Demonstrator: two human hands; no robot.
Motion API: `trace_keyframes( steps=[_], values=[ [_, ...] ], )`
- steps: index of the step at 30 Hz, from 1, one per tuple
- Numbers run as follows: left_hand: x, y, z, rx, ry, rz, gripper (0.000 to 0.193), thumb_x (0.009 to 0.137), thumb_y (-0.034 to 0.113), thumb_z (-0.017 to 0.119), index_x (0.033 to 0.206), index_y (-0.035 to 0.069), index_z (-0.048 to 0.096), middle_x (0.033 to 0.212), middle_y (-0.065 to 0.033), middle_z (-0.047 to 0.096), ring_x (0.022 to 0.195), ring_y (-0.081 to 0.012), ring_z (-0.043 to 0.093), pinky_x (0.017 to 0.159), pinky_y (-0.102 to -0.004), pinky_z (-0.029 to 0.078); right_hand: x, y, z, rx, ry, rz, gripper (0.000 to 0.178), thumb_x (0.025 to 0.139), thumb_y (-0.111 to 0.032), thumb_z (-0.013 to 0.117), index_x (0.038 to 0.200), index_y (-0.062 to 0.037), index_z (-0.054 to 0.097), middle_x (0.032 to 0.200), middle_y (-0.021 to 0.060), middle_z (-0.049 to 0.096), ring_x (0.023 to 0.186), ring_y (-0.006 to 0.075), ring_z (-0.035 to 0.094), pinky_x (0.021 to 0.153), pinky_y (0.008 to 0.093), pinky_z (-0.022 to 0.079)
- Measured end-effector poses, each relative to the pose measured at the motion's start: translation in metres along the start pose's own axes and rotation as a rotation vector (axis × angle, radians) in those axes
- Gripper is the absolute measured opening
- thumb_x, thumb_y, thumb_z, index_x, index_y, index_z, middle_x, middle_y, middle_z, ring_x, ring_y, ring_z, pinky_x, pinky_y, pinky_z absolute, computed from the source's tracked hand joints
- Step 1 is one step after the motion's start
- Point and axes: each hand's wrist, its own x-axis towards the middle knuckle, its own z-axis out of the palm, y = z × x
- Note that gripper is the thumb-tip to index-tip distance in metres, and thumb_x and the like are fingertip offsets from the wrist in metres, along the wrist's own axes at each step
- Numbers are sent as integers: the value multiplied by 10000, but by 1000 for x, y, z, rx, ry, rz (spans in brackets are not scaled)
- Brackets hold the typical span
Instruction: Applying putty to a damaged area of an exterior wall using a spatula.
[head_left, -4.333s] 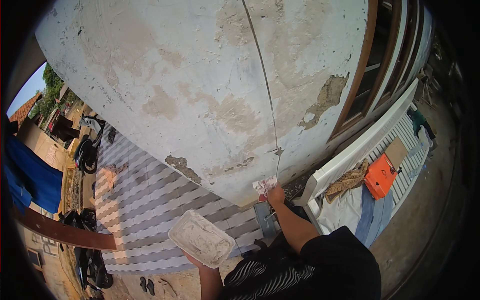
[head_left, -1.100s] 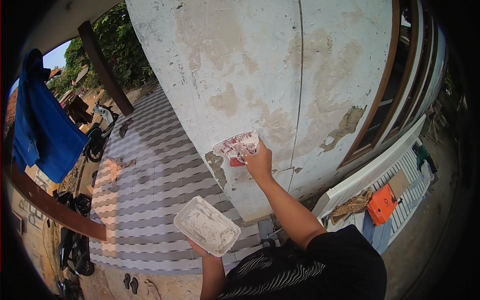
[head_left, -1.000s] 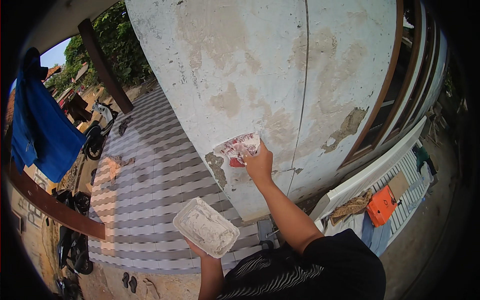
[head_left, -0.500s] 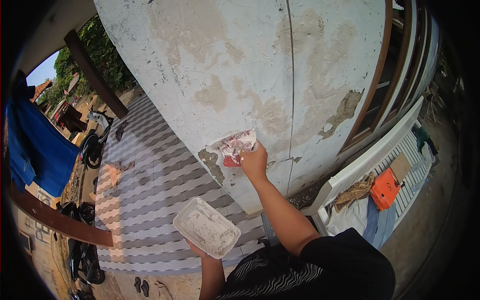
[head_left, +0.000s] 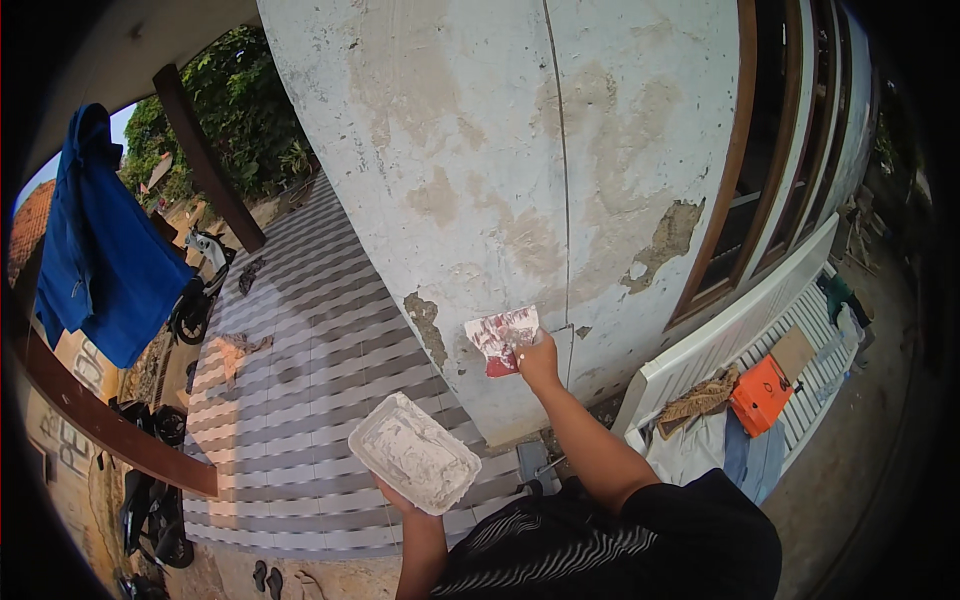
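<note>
A red scraper (head_left: 497, 340), its face smeared with white putty, is gripped in my right hand (head_left: 537, 360) close to the lower part of the wall (head_left: 480, 200). Whether its edge touches the wall I cannot tell. My left hand (head_left: 398, 498) holds a white plastic tub (head_left: 372, 462) from below, tilted toward me. Inside the tub lies pale putty (head_left: 418, 448). The wall is pale blue-white with beige patches, a long vertical crack, and a bare grey spot (head_left: 426, 325) by its left edge.
A white slatted bench (head_left: 655, 385) stands at right with an orange bag (head_left: 762, 393) and cloths. Brown-framed windows (head_left: 735, 200) line the wall. At left are a tiled floor (head_left: 290, 400), a wooden post (head_left: 208, 160), a hanging blue garment (head_left: 115, 250) and parked motorbikes (head_left: 155, 500).
My right hand has moved the scraper slightly right and down, away from the bare spot near the wall's left edge. The tub stays almost where it was. The whole view has shifted a little.
</note>
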Motion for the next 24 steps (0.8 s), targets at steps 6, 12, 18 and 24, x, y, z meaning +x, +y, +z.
trace_keyframes(
  steps=[6, 12, 18, 24],
  values=[
    [3, -8, 7, -39, -22, -18, 606, 953, 492, 387, 1417, 103, 416, 1392, -145, 496, 1201, -404, 535, 979, -601, 446, 24, -120, 9, 25, -39, -122, 362, 786, -260, 781, 980, 20, 659, 869, 150, 709, 796, 207, 675, 736, 331, 498],
    [10, -11, -2, -32, -36, -9, 610, 953, 490, 393, 1426, 105, 407, 1412, -148, 476, 1240, -405, 502, 1004, -616, 411, 49, -164, 39, -149, 24, -206, 356, 796, -273, 778, 973, 13, 660, 852, 159, 700, 774, 207, 660, 729, 331, 494],
    [22, -13, -16, -49, 15, -67, 638, 946, 506, 400, 1447, 112, 376, 1428, -151, 456, 1259, -419, 480, 1019, -631, 386, 56, -153, 55, -246, 97, -130, 482, 768, -429, 773, 910, 10, 636, 783, 217, 675, 793, 403, 663, 702, 431, 506],
    [32, -21, -26, -38, 81, -115, 657, 941, 525, 402, 1451, 113, 363, 1432, -145, 453, 1250, -411, 491, 1004, -623, 408, 49, -126, 69, -272, 206, -88, 496, 781, -436, 757, 948, 10, 617, 785, 230, 674, 781, 417, 660, 692, 453, 502]
  ],
)
